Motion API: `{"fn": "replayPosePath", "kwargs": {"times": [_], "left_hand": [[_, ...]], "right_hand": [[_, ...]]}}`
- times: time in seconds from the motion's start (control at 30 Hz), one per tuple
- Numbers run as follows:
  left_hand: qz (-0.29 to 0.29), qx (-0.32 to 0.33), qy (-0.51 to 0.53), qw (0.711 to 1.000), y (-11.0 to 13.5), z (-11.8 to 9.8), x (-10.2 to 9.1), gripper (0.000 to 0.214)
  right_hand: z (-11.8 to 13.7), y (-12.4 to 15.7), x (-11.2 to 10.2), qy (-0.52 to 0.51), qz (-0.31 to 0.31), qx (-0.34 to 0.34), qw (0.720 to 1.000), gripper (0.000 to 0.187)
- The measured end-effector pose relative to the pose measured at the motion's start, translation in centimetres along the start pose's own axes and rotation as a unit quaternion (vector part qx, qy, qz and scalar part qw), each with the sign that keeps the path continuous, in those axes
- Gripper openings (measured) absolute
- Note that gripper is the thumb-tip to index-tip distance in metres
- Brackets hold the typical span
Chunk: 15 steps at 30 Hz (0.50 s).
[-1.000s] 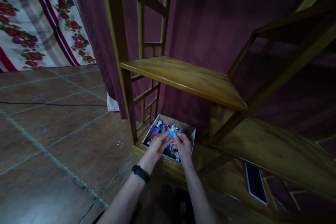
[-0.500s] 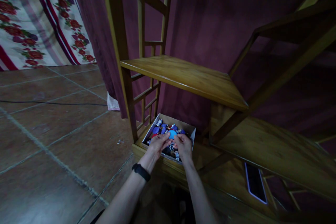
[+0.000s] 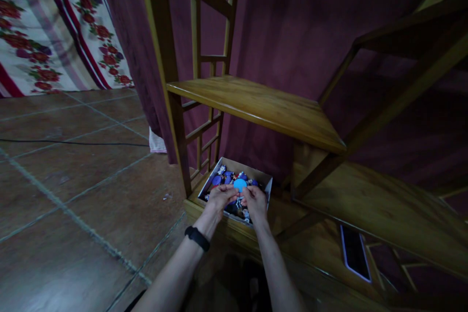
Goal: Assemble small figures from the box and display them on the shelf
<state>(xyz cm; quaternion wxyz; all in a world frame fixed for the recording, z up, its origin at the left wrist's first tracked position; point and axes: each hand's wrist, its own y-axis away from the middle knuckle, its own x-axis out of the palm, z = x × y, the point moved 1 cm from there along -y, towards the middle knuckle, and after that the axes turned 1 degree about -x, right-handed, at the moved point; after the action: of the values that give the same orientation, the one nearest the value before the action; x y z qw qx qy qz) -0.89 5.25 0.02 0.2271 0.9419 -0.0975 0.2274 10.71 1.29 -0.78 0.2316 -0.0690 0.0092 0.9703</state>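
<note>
A shallow cardboard box (image 3: 262, 176) full of small colourful figurines sits on the lowest shelf of a wooden shelf unit (image 3: 256, 105). Both my hands reach into it. My left hand (image 3: 219, 199), with a black band on the wrist, and my right hand (image 3: 255, 202) pinch a small light-blue round piece (image 3: 240, 184) between their fingertips, just above the other figurines. Blue, red and white figurines lie around and under the hands.
A phone (image 3: 354, 252) lies flat on the bottom board to the right. A maroon curtain (image 3: 300, 34) hangs behind the shelves, a floral cloth (image 3: 47, 24) at the far left. A black cable (image 3: 73, 143) crosses the brown tiled floor.
The hands stay in the box; the light-blue piece between the fingertips has turned and now shows a rounder face. The view shifted slightly.
</note>
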Motion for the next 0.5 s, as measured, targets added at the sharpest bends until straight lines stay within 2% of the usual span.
{"fn": "replayPosePath", "kwargs": {"times": [0.27,0.4,0.5], "left_hand": [[-0.046,0.044,-0.068,0.996,0.5,-0.7,0.3,0.016],[-0.031,0.108,-0.12,0.986,0.6,-1.2,0.3,0.015],[-0.022,0.162,-0.194,0.967,0.3,-1.2,0.2,0.011]], "right_hand": [[-0.5,-0.1,0.1,0.012,0.01,0.007,1.0,0.024],[-0.5,-0.2,0.0,0.004,-0.02,0.01,1.0,0.028],[-0.1,-0.2,0.0,-0.022,-0.03,-0.005,0.999,0.034]]}}
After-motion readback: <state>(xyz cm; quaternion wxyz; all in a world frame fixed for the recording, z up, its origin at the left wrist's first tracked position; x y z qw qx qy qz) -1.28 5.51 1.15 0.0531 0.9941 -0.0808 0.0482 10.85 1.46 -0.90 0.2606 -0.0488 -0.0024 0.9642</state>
